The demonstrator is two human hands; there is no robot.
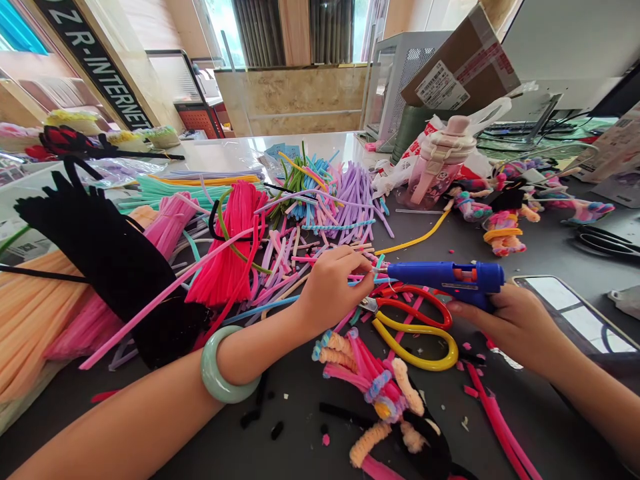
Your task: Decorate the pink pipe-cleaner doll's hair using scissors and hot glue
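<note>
My right hand [517, 323] is wrapped round the handle of a blue hot glue gun [425, 272], its nozzle pointing left. My left hand [336, 285], with a pale green bangle [215, 363] on the wrist, pinches right at the nozzle tip. What sits between those fingertips is too small and hidden to make out. Below the gun lie scissors [415, 363] with one red and one yellow handle, the blades partly under my left hand. A doll made of fuzzy pipe cleaners [385, 393], in pink, peach, blue and black, lies on the dark table in front of me.
Bundles of pipe cleaners lie left and ahead: black [115, 267], red [230, 247], purple [353, 200], peach [35, 320]. A pink bottle [435, 167] stands at the back right. Finished-looking pipe cleaner figures [503, 227], a phone [575, 310] and black-handled scissors [607, 241] lie at right.
</note>
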